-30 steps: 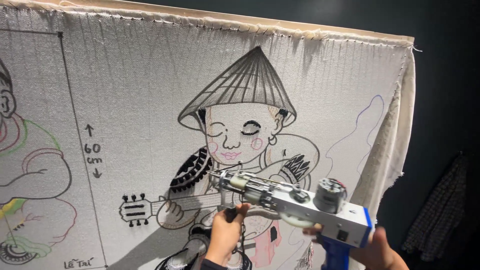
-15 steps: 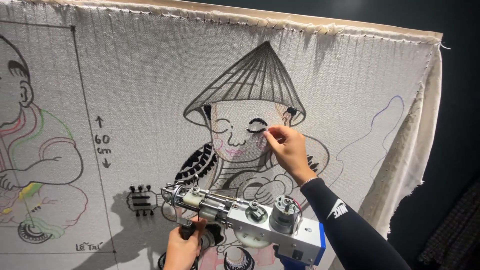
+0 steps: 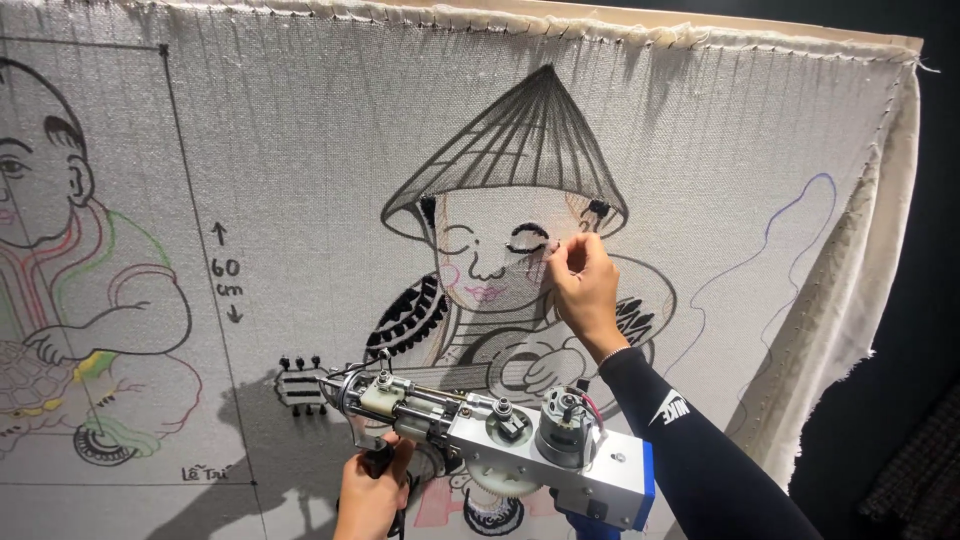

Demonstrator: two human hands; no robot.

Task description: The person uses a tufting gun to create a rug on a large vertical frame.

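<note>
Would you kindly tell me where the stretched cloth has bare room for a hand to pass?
Bare patches: the pale stretched cloth between the left child drawing and the conical-hat figure drawing, and the upper right beside the thin purple outline. Crowded: low centre, where the left hand holds the silver tufting gun, and the face, where the right hand pinches.

At frame centre, the right hand (image 3: 585, 285) is pinching at the stretched cloth (image 3: 300, 150) beside the drawn face. At the bottom, the left hand (image 3: 372, 492) is gripping the tufting gun (image 3: 500, 440).

Upright wooden frame (image 3: 700, 22) carries stretched pale cloth (image 3: 300, 130); 2 drawn figures on it: hatted child (image 3: 500, 270), child at left (image 3: 60, 260).
</note>
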